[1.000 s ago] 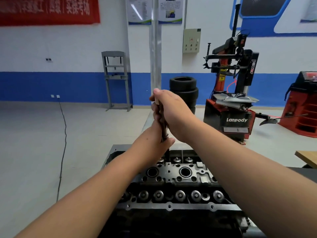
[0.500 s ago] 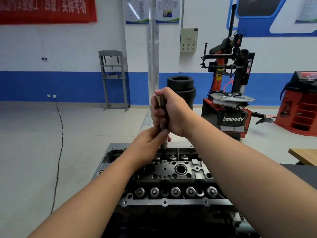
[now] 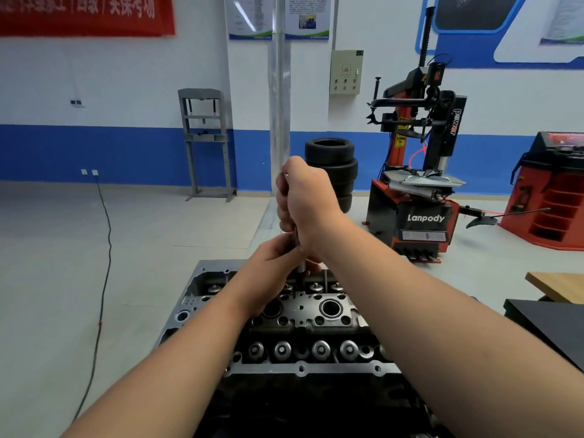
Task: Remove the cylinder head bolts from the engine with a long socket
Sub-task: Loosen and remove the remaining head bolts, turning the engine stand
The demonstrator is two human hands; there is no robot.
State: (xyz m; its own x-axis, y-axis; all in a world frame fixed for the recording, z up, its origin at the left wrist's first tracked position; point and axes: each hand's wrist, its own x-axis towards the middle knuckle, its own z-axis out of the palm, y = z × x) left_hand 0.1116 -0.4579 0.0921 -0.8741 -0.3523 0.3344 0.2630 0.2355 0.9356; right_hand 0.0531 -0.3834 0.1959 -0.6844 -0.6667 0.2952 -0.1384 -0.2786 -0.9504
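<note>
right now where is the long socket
In the head view, centre frame: the long socket stands upright over the far side of the cylinder head, gripped by both hands.

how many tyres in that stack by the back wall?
3 showing. Top tyre lies flat, its hole open to view; a second tyre sits under it and a third tyre below that. The right hand covers the stack's left side and foot, so more may be hidden.

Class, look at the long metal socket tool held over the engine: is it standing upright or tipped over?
Upright. The long metal socket tool runs vertically from the right hand, past the left hand, down into the grey cylinder head.
</note>
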